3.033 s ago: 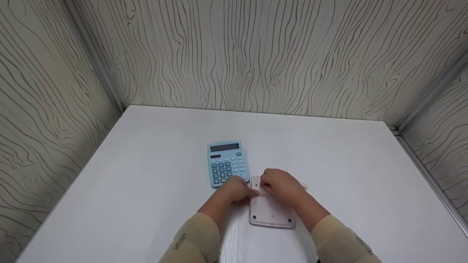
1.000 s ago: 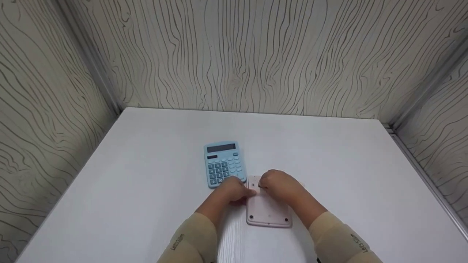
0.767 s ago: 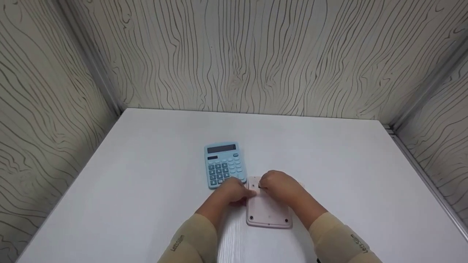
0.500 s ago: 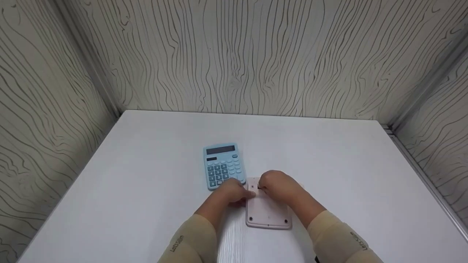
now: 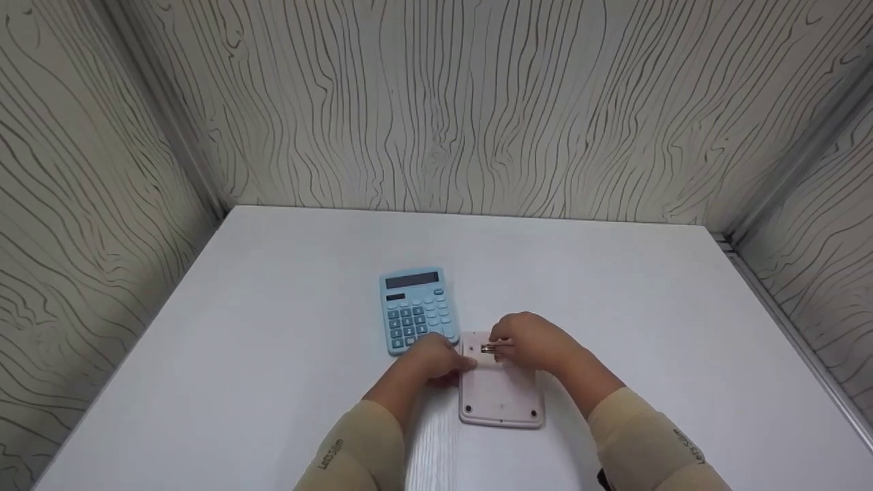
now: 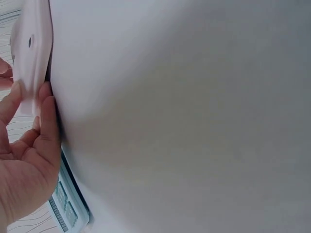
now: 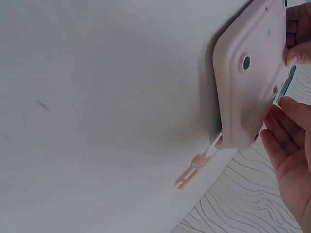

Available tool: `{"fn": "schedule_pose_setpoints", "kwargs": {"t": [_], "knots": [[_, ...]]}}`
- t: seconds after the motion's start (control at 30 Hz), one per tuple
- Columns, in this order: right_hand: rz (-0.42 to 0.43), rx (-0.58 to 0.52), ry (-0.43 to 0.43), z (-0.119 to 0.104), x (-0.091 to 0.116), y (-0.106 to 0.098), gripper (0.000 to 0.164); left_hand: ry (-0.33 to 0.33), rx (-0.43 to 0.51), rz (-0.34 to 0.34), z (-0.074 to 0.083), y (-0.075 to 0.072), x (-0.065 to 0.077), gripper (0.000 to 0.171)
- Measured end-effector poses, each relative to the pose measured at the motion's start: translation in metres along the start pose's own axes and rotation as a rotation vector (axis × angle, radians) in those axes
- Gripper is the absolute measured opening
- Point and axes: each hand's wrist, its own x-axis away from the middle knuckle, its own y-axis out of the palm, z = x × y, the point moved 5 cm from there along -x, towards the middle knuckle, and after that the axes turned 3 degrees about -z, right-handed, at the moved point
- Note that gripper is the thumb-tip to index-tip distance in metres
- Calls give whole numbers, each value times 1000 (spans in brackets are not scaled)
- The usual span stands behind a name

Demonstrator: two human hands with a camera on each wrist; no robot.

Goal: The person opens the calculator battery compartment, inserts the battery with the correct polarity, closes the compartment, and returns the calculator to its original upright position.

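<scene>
A pale pink calculator lies back side up, showing round dark feet. My left hand grips its left edge, thumb on the back and fingers below the rim, as the left wrist view shows. A small slot near its far end reveals something metallic. Right beside that slot are the bent fingers of my right hand; I cannot tell whether they pinch anything. In the right wrist view the fingers of that hand reach over the calculator's far end. A light blue calculator rests face up, touching distance from my left hand.
A thin peach-coloured slotted tool lies on the white table beside the pink calculator's far end. Patterned panels rise behind the table and along both sides.
My right hand has shifted slightly right and its fingers have lifted and spread, uncovering the metallic slot. My left hand keeps its grip on the pink calculator.
</scene>
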Motion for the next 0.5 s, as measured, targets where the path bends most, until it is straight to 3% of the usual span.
{"fn": "schedule_pose_setpoints", "kwargs": {"t": [0.5], "knots": [[93, 37, 121, 44, 10, -17, 22, 19, 38, 13, -2, 1, 1, 23]]}}
